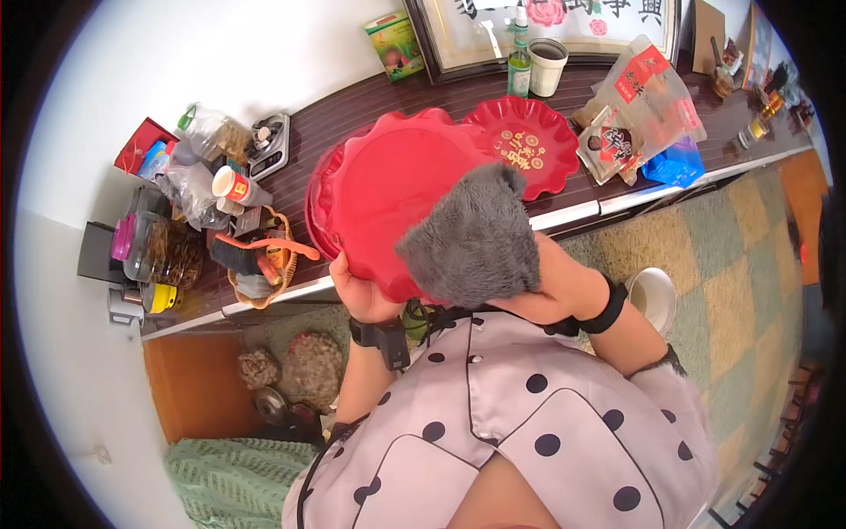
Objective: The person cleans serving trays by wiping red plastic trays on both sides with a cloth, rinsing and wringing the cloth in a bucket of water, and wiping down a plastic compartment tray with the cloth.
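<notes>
My left hand (366,295) grips the near rim of a red scalloped tray (388,185), thumb on its upper face, and the tray is raised over the table's front edge. A fluffy grey cloth (476,238) lies over the tray's right part. My right hand (560,282) holds this cloth, which hides its fingers. Another red scalloped tray (555,167), with gold characters in its middle, rests on the table just behind. At the left, a further red rim (315,207) shows below the held tray.
A wicker basket (260,300) with an orange-handled brush (264,244) stands left on the dark table (326,115). Jars, a paper cup (233,183) and a scale (271,154) are beyond it. A green bottle (519,66), white cup (548,69) and snack bags (639,97) stand behind and right.
</notes>
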`<state>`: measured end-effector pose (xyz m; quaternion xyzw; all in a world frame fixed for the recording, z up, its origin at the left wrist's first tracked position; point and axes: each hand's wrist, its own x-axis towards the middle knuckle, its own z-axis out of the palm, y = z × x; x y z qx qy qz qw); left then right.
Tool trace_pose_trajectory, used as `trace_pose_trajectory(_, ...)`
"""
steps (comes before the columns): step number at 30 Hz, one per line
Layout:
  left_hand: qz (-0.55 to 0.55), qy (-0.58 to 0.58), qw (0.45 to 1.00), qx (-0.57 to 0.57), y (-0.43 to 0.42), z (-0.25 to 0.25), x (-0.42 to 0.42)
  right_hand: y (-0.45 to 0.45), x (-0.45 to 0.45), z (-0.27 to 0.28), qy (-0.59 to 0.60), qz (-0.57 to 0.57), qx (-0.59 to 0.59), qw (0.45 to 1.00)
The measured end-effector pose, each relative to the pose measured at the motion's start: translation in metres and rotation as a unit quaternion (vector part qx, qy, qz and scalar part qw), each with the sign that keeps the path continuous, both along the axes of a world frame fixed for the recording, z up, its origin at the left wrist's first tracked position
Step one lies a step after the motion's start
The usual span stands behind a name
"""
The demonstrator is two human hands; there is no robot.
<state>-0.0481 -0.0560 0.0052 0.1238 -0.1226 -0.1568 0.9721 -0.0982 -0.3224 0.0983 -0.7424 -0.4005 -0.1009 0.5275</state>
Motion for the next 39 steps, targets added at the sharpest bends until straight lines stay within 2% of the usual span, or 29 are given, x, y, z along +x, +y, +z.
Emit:
trace_pose_trajectory(1,0.011,0.018,0.999,-0.033,-0.003,0.004,0.0,-0.001,-0.005,-0.001,0.092,0.043,0.043,0.994)
trace_pose_trajectory(2,0.023,0.039,0.997,-0.065,-0.003,0.008,-0.002,-0.009,-0.012,0.001,0.25,0.072,0.057,0.964)
trace_pose_trajectory(3,0.027,0.039,0.997,-0.065,-0.001,0.011,-0.001,-0.015,-0.018,-0.003,0.251,0.077,0.057,0.963)
trace_pose_trajectory(5,0.037,-0.007,0.998,-0.052,0.005,0.017,0.003,-0.028,-0.026,-0.014,0.44,0.032,0.268,0.856)
trace_pose_trajectory(7,0.067,-0.002,0.996,-0.054,0.008,0.015,0.006,-0.049,-0.034,-0.032,0.43,-0.063,0.343,0.833)
trace_pose_trajectory(9,0.087,0.005,0.994,-0.058,0.004,0.02,0.01,-0.066,-0.04,-0.04,0.374,-0.172,0.364,0.836)
trace_pose_trajectory(11,0.158,-0.021,0.983,0.089,-0.01,0.038,0.01,-0.085,-0.045,-0.052,0.342,-0.205,0.37,0.839)
trace_pose_trajectory(13,0.121,-0.024,0.984,0.127,-0.026,0.063,0.007,-0.101,-0.054,-0.058,0.295,-0.269,0.406,0.822)
trace_pose_trajectory(15,0.082,-0.03,0.982,0.166,-0.038,0.063,0.014,-0.113,-0.065,-0.061,0.277,-0.293,0.43,0.807)
trace_pose_trajectory(16,0.123,-0.107,0.914,0.372,-0.048,0.06,0.021,-0.122,-0.071,-0.069,0.266,-0.308,0.449,0.796)
trace_pose_trajectory(17,0.131,-0.134,0.857,0.48,-0.061,0.059,0.021,-0.129,-0.078,-0.073,0.254,-0.321,0.467,0.784)
trace_pose_trajectory(18,0.137,-0.162,0.786,0.581,-0.084,0.079,0.017,-0.133,-0.085,-0.073,0.241,-0.335,0.467,0.782)
trace_pose_trajectory(19,0.104,-0.279,0.689,0.661,-0.107,0.094,0.018,-0.137,-0.093,-0.077,0.237,-0.342,0.469,0.779)
trace_pose_trajectory(20,0.181,-0.447,0.567,0.668,-0.126,0.08,0.028,-0.142,-0.101,-0.083,0.238,-0.343,0.483,0.77)
trace_pose_trajectory(21,0.171,-0.515,0.533,0.65,-0.149,0.082,0.03,-0.145,-0.109,-0.086,0.237,-0.344,0.495,0.762)
trace_pose_trajectory(22,0.149,-0.54,0.484,0.673,-0.166,0.07,0.037,-0.145,-0.118,-0.086,0.237,-0.358,0.493,0.757)
trace_pose_trajectory(25,0.224,-0.617,0.278,0.701,-0.2,0.029,0.058,-0.151,-0.144,-0.097,0.237,-0.408,0.483,0.737)
trace_pose_trajectory(26,0.222,-0.623,0.279,0.696,-0.207,0.019,0.065,-0.154,-0.153,-0.104,0.236,-0.403,0.488,0.737)
trace_pose_trajectory(28,0.136,-0.611,0.241,0.742,-0.217,0.003,0.081,-0.155,-0.164,-0.105,0.235,-0.416,0.488,0.731)
trace_pose_trajectory(31,0.086,-0.601,0.208,0.767,-0.225,-0.012,0.098,-0.158,-0.174,-0.107,0.235,-0.435,0.48,0.725)
trace_pose_trajectory(35,0.075,-0.594,0.183,0.78,-0.222,-0.03,0.115,-0.165,-0.184,-0.113,0.238,-0.443,0.476,0.721)
trace_pose_trajectory(37,0.078,-0.597,0.189,0.776,-0.22,-0.027,0.116,-0.163,-0.184,-0.11,0.231,-0.445,0.476,0.723)
trace_pose_trajectory(39,0.022,-0.552,0.223,0.803,-0.22,-0.02,0.119,-0.161,-0.182,-0.105,0.224,-0.446,0.474,0.725)
